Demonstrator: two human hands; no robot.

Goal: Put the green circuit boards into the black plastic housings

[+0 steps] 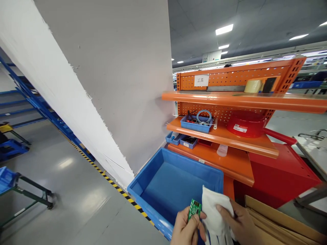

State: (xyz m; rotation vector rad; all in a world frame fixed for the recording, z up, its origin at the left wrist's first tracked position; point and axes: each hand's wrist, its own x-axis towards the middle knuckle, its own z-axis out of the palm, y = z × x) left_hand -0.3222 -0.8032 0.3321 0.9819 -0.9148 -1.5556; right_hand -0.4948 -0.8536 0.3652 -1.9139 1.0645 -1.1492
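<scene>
The left grip (187, 224) pinches a green circuit board (195, 207); the right grip (236, 219) clasps white cloth (211, 204) just beside it (dark streaks show low down). Beyond sit a blue bin (176, 175) and an orange rack (230, 100).

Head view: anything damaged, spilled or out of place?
Yes: the wall's white strip meets its grey face in a ragged line, with small marks on the grey. Peeling or unfinished paint, can't tell which. No spill visible; the green circuit board in the left hand is too small to judge.
</scene>
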